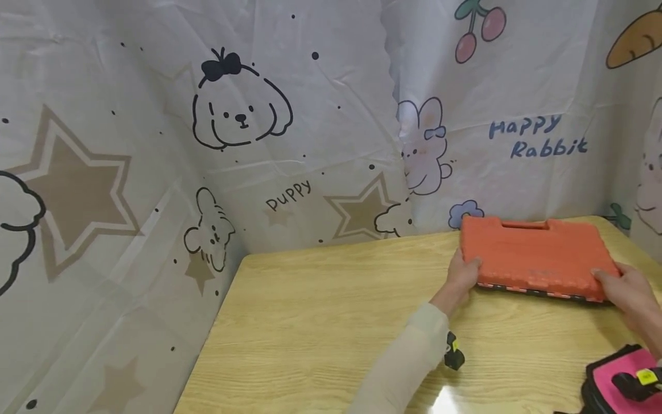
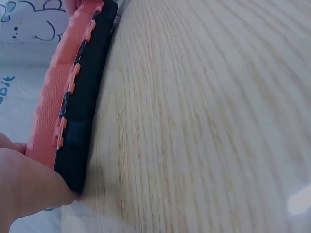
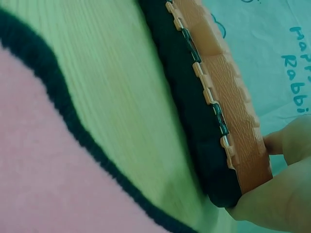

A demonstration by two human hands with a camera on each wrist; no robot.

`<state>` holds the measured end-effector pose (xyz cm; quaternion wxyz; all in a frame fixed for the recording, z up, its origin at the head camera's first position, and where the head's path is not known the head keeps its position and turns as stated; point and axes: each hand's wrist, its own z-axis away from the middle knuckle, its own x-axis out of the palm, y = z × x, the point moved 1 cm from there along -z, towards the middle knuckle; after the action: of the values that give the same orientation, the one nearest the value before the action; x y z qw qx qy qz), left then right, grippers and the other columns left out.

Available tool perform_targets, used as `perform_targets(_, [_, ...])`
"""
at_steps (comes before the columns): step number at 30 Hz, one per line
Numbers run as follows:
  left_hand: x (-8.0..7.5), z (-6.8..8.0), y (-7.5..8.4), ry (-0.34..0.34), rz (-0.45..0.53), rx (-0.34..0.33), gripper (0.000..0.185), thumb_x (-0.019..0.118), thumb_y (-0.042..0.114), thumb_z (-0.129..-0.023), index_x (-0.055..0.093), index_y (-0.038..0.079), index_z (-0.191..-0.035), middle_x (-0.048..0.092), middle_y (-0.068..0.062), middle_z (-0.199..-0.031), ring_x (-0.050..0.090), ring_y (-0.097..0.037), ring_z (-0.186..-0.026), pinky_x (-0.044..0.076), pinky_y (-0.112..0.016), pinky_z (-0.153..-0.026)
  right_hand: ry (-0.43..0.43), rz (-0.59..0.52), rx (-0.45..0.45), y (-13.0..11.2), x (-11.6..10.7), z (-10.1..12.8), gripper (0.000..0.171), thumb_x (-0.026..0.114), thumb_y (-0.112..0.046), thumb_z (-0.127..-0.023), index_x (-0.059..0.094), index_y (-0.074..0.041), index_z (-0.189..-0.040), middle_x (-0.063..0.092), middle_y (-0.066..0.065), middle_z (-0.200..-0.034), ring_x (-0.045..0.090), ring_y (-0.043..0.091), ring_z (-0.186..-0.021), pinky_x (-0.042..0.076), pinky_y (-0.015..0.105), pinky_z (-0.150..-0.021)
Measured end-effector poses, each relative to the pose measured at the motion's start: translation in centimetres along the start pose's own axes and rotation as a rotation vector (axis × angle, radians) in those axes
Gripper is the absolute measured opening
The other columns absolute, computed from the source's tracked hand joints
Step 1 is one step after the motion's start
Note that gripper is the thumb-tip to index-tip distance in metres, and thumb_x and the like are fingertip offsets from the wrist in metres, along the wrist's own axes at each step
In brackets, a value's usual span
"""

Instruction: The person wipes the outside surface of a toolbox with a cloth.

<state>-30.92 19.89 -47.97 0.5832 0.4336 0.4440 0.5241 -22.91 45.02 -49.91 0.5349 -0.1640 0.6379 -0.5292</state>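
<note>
Gripping orange tool case (image 1: 535, 256) at its 2 near corners, left hand (image 1: 464, 275) and right hand (image 1: 623, 288); could spill open if hinged halves part.

Backdrop cloth (image 1: 331, 115) behind the surface carries two readable prints: "puppy" (image 1: 288, 195) in black lowercase beside a tan star, and "Happy Rabbit" (image 1: 538, 138) in blue on two lines right of a rabbit drawing. Right wrist view shows part of "Rabbi" (image 3: 297, 82). Orange case: embossed marking unreadable.
</note>
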Motion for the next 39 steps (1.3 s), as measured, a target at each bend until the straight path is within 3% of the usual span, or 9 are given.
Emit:
perform_targets(3, [-0.5, 0.3, 0.6, 0.009, -0.001, 0.003, 0.045, 0.061, 0.008, -0.097, 0.053, 0.013, -0.141, 0.062, -0.001, -0.121, 0.059, -0.019, -0.114, 0.046, -0.04, -0.102, 0.005, -0.005, -0.011, 1.1, 0.1, -1.3, 0.065, 0.03, -0.025, -0.108, 0.001, 0.014, -0.152, 0.023, 0.045, -0.146, 0.045, 0.051, -0.111, 0.05, 0.03, -0.063])
perform_targets(8, [-1.4, 0.9, 1.5, -0.002, 0.025, 0.008, 0.046, 0.06, 0.011, -0.099, 0.051, 0.013, -0.143, 0.061, -0.002, -0.125, 0.057, -0.022, -0.119, 0.045, -0.042, -0.104, 0.023, 0.011, -0.022, 2.4, 0.2, -3.4, 0.066, 0.028, -0.03, -0.109, 0.001, 0.009, -0.155, 0.024, 0.042, -0.149, 0.043, 0.05, -0.117, 0.054, 0.034, -0.071])
perform_targets(11, [-2.1, 1.3, 1.7, -0.006, 0.038, 0.017, 0.045, 0.06, 0.011, -0.099, 0.052, 0.014, -0.143, 0.061, 0.0, -0.125, 0.055, -0.022, -0.12, 0.043, -0.043, -0.105, 0.021, 0.02, -0.044, 1.5, 0.3, -2.8, 0.066, 0.029, -0.03, -0.109, 0.003, 0.011, -0.154, 0.027, 0.042, -0.147, 0.051, 0.04, -0.104, 0.052, 0.024, -0.06])
perform_targets(16, [-3.0, 1.9, 1.8, -0.025, 0.019, 0.03, 0.039, 0.059, 0.014, -0.1, 0.054, 0.019, -0.139, 0.061, 0.005, -0.118, 0.056, -0.017, -0.115, 0.044, -0.041, -0.103, -0.016, -0.01, -0.05, -1.6, 0.1, 0.5, 0.065, 0.031, -0.025, -0.108, 0.003, 0.015, -0.152, 0.026, 0.045, -0.145, 0.051, 0.043, -0.104, 0.049, 0.02, -0.055])
perform_targets(22, [-4.3, 2.8, 2.2, -0.042, 0.009, 0.04, 0.038, 0.059, 0.015, -0.1, 0.054, 0.021, -0.137, 0.061, 0.006, -0.114, 0.057, -0.016, -0.111, 0.045, -0.04, -0.101, -0.02, -0.008, -0.112, -1.4, 0.7, 1.4, 0.074, 0.033, -0.035, -0.107, 0.003, 0.015, -0.151, 0.03, 0.044, -0.14, 0.055, 0.005, -0.079, 0.053, 0.028, -0.055])
perform_targets(24, [-4.8, 3.2, 2.4, -0.05, 0.022, 0.051, 0.039, 0.059, 0.014, -0.1, 0.053, 0.021, -0.138, 0.061, 0.006, -0.115, 0.057, -0.016, -0.111, 0.045, -0.04, -0.101, -0.022, -0.021, -0.113, -1.8, 0.7, 1.8, 0.075, 0.034, -0.036, -0.107, 0.002, 0.014, -0.152, 0.028, 0.045, -0.143, 0.059, 0.015, -0.087, 0.056, 0.038, -0.068])
perform_targets(29, [-6.1, 4.3, 2.6, -0.07, 0.074, 0.07, 0.044, 0.058, 0.013, -0.101, 0.05, 0.024, -0.143, 0.061, 0.006, -0.117, 0.059, -0.016, -0.108, 0.048, -0.042, -0.098, -0.005, -0.014, -0.079, -4.7, 0.9, 4.9, 0.071, 0.033, -0.032, -0.107, 0.001, 0.012, -0.153, 0.027, 0.045, -0.144, 0.05, 0.046, -0.113, 0.052, 0.034, -0.069])
perform_targets(35, [-7.9, 5.7, 2.8, -0.087, 0.096, 0.109, 0.043, 0.056, 0.013, -0.102, 0.049, 0.027, -0.142, 0.06, 0.008, -0.119, 0.059, -0.014, -0.111, 0.047, -0.041, -0.099, -0.007, -0.019, -0.06, -7.2, 1.3, 7.9, 0.068, 0.032, -0.026, -0.107, 0.0, 0.012, -0.153, 0.021, 0.046, -0.147, 0.042, 0.054, -0.115, 0.042, 0.013, -0.054])
perform_targets(39, [-9.1, 6.7, 3.4, -0.096, 0.127, 0.128, 0.045, 0.056, 0.011, -0.102, 0.048, 0.028, -0.142, 0.059, 0.007, -0.124, 0.057, -0.015, -0.115, 0.047, -0.042, -0.1, -0.008, -0.017, -0.058, -7.8, 1.7, 8.5, 0.068, 0.033, -0.027, -0.107, 0.0, 0.011, -0.153, 0.02, 0.045, -0.148, 0.042, 0.053, -0.116, 0.044, 0.015, -0.054])
